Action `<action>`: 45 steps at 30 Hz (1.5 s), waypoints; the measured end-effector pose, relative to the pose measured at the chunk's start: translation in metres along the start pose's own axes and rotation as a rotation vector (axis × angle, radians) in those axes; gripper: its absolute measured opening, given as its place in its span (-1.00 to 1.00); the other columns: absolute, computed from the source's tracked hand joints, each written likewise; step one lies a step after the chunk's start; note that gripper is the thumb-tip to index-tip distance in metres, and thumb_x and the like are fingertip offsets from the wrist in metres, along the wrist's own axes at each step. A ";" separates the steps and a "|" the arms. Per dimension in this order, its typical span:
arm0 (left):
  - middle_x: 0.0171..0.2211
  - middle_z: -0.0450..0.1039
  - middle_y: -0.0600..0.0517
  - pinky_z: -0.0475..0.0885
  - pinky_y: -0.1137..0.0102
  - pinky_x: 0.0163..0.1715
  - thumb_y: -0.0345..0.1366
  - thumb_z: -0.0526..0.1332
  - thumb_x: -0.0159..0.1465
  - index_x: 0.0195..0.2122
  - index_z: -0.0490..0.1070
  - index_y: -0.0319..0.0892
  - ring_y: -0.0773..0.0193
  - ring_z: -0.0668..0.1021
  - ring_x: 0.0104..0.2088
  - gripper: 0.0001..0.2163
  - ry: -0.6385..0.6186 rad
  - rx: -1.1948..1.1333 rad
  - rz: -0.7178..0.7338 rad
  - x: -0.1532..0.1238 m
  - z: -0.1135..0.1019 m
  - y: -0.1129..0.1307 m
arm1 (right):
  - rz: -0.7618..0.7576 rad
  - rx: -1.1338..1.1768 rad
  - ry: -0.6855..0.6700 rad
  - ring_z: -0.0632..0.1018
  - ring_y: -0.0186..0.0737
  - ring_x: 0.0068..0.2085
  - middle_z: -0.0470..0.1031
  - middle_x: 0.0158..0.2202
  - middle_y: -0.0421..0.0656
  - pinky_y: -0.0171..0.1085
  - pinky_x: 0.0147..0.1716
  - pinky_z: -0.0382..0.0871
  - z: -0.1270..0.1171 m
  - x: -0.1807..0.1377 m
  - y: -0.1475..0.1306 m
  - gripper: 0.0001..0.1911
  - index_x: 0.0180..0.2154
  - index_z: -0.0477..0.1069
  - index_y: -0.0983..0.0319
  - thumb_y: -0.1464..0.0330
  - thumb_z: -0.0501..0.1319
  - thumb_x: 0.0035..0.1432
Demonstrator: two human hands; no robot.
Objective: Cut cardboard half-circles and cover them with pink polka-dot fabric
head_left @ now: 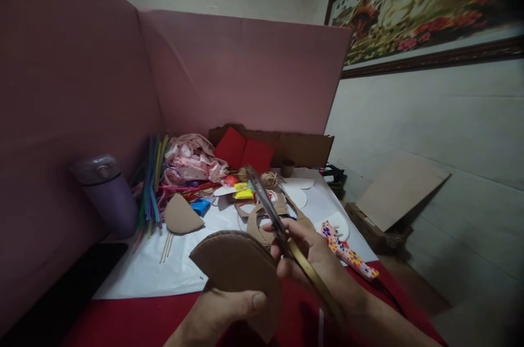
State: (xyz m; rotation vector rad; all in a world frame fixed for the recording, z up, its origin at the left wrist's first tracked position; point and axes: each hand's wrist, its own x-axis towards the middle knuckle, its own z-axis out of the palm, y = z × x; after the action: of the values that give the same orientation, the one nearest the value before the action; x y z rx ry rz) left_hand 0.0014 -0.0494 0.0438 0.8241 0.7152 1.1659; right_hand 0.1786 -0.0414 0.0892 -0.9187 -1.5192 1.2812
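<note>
The cardboard piece (pixel 231 257) is close by, over the red cloth (pixel 123 319) and white sheet (pixel 123 276), pinched in the person's left hand (pixel 223 311). The right hand (pixel 315 254) is wrapped around the scissors (pixel 301 261) (they look gold at the handles). Farther off lies a brown card (pixel 182 215), then red paper (pixel 257 155), then a pink wall (pixel 245 74).

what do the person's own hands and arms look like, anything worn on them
Both hands are gloveless. No ring shows on the right hand; the left hand is partly hidden, so rings there cannot be ruled out. The visible parts of the forearms show no sleeve, watch or bracelet.
</note>
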 end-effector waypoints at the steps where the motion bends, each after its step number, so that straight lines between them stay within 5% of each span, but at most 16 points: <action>1: -0.44 0.62 -0.06 0.50 0.26 -0.28 -0.40 0.48 -0.21 -0.29 0.57 -0.19 0.07 0.60 -0.34 -0.62 0.006 0.000 -0.005 -0.001 -0.001 0.002 | 0.019 -0.029 -0.042 0.39 -0.34 -0.43 0.38 -0.40 -0.24 -0.40 -0.48 0.26 -0.004 -0.001 0.001 -0.52 -0.17 0.35 0.21 0.20 0.41 -0.13; 5: -0.38 0.62 -0.11 0.49 0.30 -0.36 -0.33 0.48 -0.21 -0.32 0.57 -0.22 0.11 0.59 -0.38 -0.64 -0.016 0.101 -0.061 -0.005 -0.009 0.012 | 0.081 -0.246 -0.160 0.35 -0.35 -0.51 0.39 -0.49 -0.28 -0.40 -0.58 0.16 -0.019 -0.008 -0.002 -0.57 -0.24 0.38 0.20 0.12 0.38 -0.10; 11: -0.39 0.61 -0.12 0.47 0.36 -0.40 -0.26 0.46 -0.13 -0.33 0.58 -0.25 0.15 0.57 -0.39 -0.69 -0.141 0.204 -0.095 -0.006 -0.021 0.018 | 0.002 -0.580 -0.106 0.37 -0.28 -0.52 0.42 -0.60 -0.30 -0.36 -0.53 0.21 -0.018 -0.013 -0.018 -0.74 -0.33 0.46 0.18 0.23 0.37 -0.10; 19: -0.37 0.58 -0.06 0.45 0.35 -0.36 -0.25 0.44 -0.10 -0.29 0.57 -0.22 0.16 0.52 -0.35 -0.68 -0.286 0.308 -0.143 0.001 -0.034 0.017 | -0.022 -0.771 -0.145 0.48 -0.20 -0.35 0.54 -0.37 -0.21 -0.31 -0.32 0.31 -0.012 -0.017 -0.022 -0.61 -0.14 0.43 0.20 0.28 0.35 -0.08; 30: -0.50 0.55 0.02 0.42 0.41 -0.44 -0.41 0.39 -0.11 -0.44 0.60 -0.19 0.24 0.49 -0.45 -0.84 -0.297 0.340 -0.258 -0.005 -0.033 0.020 | -0.081 -0.799 -0.143 0.45 -0.25 -0.45 0.49 -0.48 -0.20 -0.33 -0.44 0.33 -0.009 -0.023 -0.021 -0.77 -0.23 0.45 0.22 0.22 0.20 0.13; 37: -0.41 0.57 0.04 0.42 0.43 -0.40 -0.35 0.44 -0.09 -0.30 0.60 -0.12 0.25 0.49 -0.40 -0.73 -0.363 0.321 -0.224 -0.006 -0.040 0.016 | -0.125 -0.722 -0.200 0.43 -0.27 -0.49 0.45 -0.53 -0.22 -0.35 -0.48 0.29 -0.008 -0.022 -0.018 -0.64 -0.27 0.44 0.20 0.07 0.25 0.01; 45: -0.41 0.56 0.04 0.41 0.43 -0.37 -0.37 0.42 -0.09 -0.33 0.60 -0.13 0.25 0.50 -0.37 -0.76 -0.419 0.337 -0.206 -0.009 -0.036 0.023 | -0.121 -0.751 -0.111 0.44 -0.27 -0.47 0.47 -0.51 -0.23 -0.35 -0.44 0.31 -0.006 -0.030 -0.012 -0.62 -0.27 0.46 0.22 0.17 0.39 -0.13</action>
State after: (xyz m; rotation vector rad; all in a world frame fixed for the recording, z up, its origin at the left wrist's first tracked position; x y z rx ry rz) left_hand -0.0424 -0.0472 0.0454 1.2032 0.6349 0.6638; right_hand 0.1935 -0.0695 0.0956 -1.2011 -2.1634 0.6672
